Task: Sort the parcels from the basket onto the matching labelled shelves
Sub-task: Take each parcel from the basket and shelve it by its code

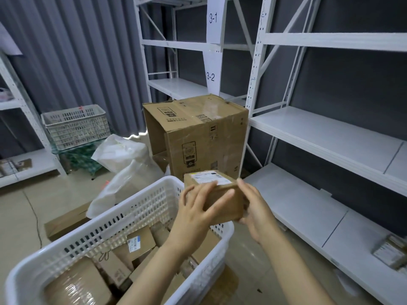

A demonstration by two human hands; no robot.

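A small brown cardboard parcel with a white shipping label on top is held above the far right corner of the white plastic basket. My left hand grips its near left side. My right hand holds its right end. The basket holds several more brown parcels. White metal shelves stand to the right, with paper labels 3-1 and 3-2 on an upright.
A big open cardboard box stands on the floor behind the basket, next to clear plastic bags. A second white basket sits at the back left. A few parcels lie on the lowest right shelf.
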